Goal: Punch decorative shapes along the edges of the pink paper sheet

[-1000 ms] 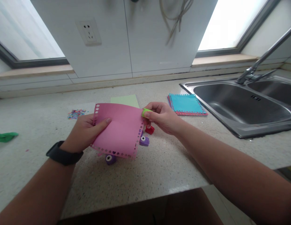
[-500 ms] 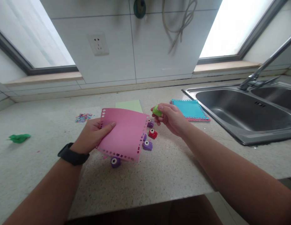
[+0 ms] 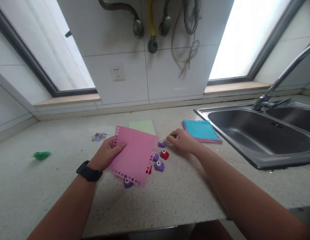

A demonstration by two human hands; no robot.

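A pink sheet of paper (image 3: 136,153) with shapes punched along three edges is pinched in my left hand (image 3: 107,153), thumb on top. My right hand (image 3: 181,141) is closed around a green craft punch (image 3: 172,136), mostly hidden by the fingers, low over the counter. Just left of that hand stands a purple craft punch (image 3: 161,143). A red craft punch (image 3: 164,154) and another purple punch (image 3: 159,166) stand nearer me. One more purple punch (image 3: 128,183) shows partly from under the paper's lower edge, and others are partly covered by the sheet.
A pale green paper stack (image 3: 142,125) lies behind the pink sheet. Colourful paper cut-outs (image 3: 99,136) form a pile at left, with a green crumpled thing (image 3: 41,155) farther left. Blue punched paper (image 3: 202,129) tops a stack beside the steel sink (image 3: 234,140).
My right hand has lowered toward the counter with the green punch, which is now mostly hidden. The pink sheet stays in my left hand. The camera view has tilted upward.
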